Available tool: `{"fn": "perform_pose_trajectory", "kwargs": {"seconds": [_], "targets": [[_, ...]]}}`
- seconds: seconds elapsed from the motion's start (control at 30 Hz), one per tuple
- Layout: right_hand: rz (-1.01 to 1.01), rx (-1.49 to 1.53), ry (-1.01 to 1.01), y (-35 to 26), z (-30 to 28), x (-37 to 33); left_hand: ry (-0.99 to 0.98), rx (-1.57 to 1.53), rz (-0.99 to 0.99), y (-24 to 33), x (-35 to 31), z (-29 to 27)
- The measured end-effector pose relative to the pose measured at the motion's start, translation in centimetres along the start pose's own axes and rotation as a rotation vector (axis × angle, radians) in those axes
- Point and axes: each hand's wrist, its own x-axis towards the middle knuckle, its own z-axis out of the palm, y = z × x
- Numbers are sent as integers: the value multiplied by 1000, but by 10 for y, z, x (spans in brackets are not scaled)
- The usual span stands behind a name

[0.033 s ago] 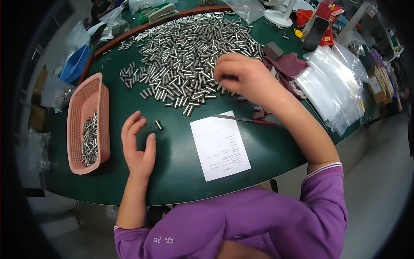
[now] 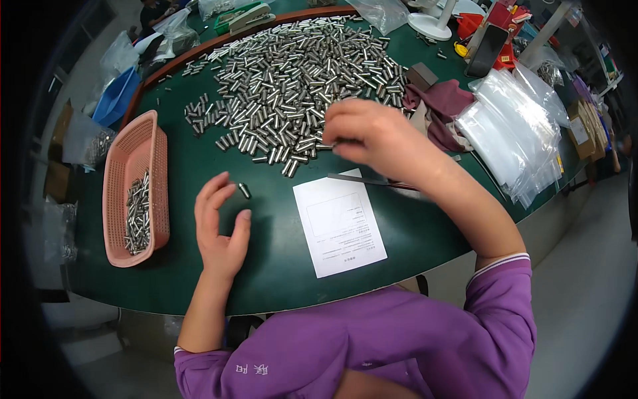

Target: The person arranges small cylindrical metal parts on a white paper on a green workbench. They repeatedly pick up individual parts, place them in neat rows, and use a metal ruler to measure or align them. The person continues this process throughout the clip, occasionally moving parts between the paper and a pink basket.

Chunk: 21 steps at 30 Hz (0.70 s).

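Note:
A broad heap of short silver metal pins (image 2: 266, 100) covers the far middle of the green table. Over the heap's near right edge is my right hand (image 2: 372, 133), its fingers curled together with the thumb; whatever they hold, if anything, is hidden. My left hand (image 2: 222, 229) hovers at the left with fingers and thumb apart and nothing between them. A single metal pin (image 2: 244, 191) lies just beyond its fingertips, apart from the heap. Left of that hand stands a pink perforated basket (image 2: 161, 193) with more pins inside.
A printed white sheet (image 2: 339, 233) lies in front of me, a thin file-like tool (image 2: 359, 178) across its far edge. To the right are a maroon cloth (image 2: 452, 106), a dark block (image 2: 422, 76) and clear plastic bags (image 2: 512, 133). A blue bin (image 2: 116, 100) sits far left.
My right hand has come slightly nearer to me and to the left. My left hand has shifted a little right, toward the single pin.

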Motion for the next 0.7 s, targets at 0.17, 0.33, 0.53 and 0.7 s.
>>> {"fn": "perform_pose_trajectory", "kwargs": {"seconds": [0.17,0.33,0.53,0.7], "targets": [[-87,-111,-337,-45,29,-43,-440,-82,-7,48,9,31],[-196,-40,-315,-40,37,-54,-570,-144,-88,66,21,49],[-5,222,-227,-37,18,-60,-603,-197,-83,63,15,55],[235,146,-251,-27,6,-69,-502,-226,27,57,9,63]]}}
